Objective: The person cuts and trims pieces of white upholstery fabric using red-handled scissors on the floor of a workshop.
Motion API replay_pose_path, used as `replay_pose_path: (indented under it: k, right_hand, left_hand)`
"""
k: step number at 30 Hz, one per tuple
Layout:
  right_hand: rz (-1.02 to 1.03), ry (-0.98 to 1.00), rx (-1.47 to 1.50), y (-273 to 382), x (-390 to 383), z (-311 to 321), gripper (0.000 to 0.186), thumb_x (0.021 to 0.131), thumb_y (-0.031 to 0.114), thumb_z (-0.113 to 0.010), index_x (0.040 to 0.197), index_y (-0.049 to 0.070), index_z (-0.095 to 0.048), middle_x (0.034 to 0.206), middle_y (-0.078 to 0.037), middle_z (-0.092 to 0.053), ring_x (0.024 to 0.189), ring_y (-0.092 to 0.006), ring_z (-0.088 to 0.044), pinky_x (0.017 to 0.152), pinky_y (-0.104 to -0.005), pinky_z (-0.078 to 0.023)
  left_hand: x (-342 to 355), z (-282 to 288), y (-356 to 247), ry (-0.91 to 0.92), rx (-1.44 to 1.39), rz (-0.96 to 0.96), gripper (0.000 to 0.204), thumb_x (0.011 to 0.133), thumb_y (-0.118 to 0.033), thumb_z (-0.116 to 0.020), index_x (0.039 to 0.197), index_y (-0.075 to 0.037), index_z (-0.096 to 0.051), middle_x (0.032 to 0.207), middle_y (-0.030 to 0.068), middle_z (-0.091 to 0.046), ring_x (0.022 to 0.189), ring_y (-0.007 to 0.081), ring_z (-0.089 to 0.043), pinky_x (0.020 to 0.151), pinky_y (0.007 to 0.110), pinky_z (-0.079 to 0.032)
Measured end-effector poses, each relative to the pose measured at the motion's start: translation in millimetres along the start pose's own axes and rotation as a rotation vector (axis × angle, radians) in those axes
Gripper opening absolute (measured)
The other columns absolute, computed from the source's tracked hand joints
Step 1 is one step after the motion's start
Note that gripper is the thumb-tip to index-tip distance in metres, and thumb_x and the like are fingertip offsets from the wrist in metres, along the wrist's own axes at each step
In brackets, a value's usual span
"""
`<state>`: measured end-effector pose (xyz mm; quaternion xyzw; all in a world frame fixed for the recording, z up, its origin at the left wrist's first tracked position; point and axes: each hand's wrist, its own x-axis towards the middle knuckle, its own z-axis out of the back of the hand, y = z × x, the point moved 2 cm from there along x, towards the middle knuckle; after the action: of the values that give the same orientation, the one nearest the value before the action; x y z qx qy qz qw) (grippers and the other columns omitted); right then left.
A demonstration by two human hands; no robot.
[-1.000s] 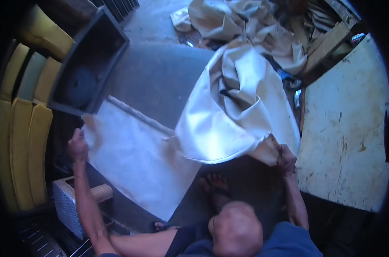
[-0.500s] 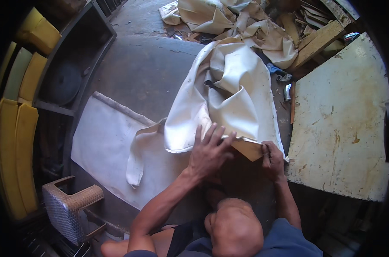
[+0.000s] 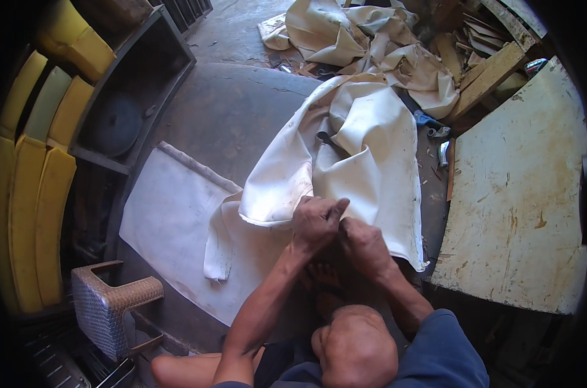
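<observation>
My left hand is closed on the front edge of a large crumpled cream vinyl sheet, which lies loosely folded in front of me. Just to its right and a little lower, my right hand is also closed on that edge, its fingertips mostly hidden. A flat white piece of similar material lies at the left on the grey floor, with a narrow curling strip over its right part.
Yellow foam pieces stand at the left beside a dark metal frame and a woven-patterned stool. A stained pale board fills the right. Crumpled cream material and wood offcuts lie at the back.
My left hand has moved from the far left sheet to the cream sheet's edge and closed on it. My right hand has shifted left beside it, drawing the edge inward.
</observation>
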<state>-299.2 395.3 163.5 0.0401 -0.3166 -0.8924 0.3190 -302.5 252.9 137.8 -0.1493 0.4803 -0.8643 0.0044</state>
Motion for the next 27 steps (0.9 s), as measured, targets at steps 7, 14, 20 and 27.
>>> replay_pose_path:
  k: [7,14,20,27]
  right_hand:
    - [-0.171,0.352,-0.111,26,-9,-29,0.027,0.086,0.030,-0.064,0.088,0.003,-0.060,0.079,-0.019,-0.066,0.073,-0.0381,-0.066,0.065,-0.0497,-0.051]
    - [-0.111,0.287,0.136,37,-3,-26,0.030,0.091,0.031,-0.059,0.082,0.002,-0.059,0.072,-0.022,-0.062,0.070,-0.0426,-0.063,0.066,-0.0514,-0.049]
    - [-0.044,0.253,-0.089,39,17,18,0.028,0.091,0.029,-0.059,0.079,0.004,-0.058,0.069,-0.021,-0.062,0.065,-0.0421,-0.061,0.064,-0.0514,-0.049]
    - [-0.271,0.177,0.373,27,-76,108,0.029,0.088,0.019,-0.063,0.066,0.001,-0.058,0.054,-0.015,-0.050,0.044,-0.0248,-0.046,0.047,-0.0379,-0.037]
  left_hand:
    - [-12,-15,44,-0.069,-0.063,0.100,0.062,0.099,-0.042,-0.052,0.053,-0.002,-0.057,0.047,0.0157,-0.051,0.041,0.0313,-0.053,0.045,0.044,-0.040]
    - [-24,16,43,-0.222,-0.151,0.117,0.057,0.102,-0.024,-0.047,0.050,-0.001,-0.053,0.043,0.0167,-0.048,0.034,0.0305,-0.050,0.040,0.042,-0.037]
    - [64,6,23,-0.331,0.125,-0.306,0.057,0.103,-0.022,-0.042,0.048,-0.006,-0.046,0.041,0.0145,-0.046,0.034,0.0338,-0.049,0.039,0.045,-0.038]
    - [105,262,178,-0.810,0.795,0.372,0.084,0.098,-0.061,-0.028,0.067,0.004,-0.071,0.069,0.0308,-0.064,0.073,0.0470,-0.066,0.067,0.056,-0.051]
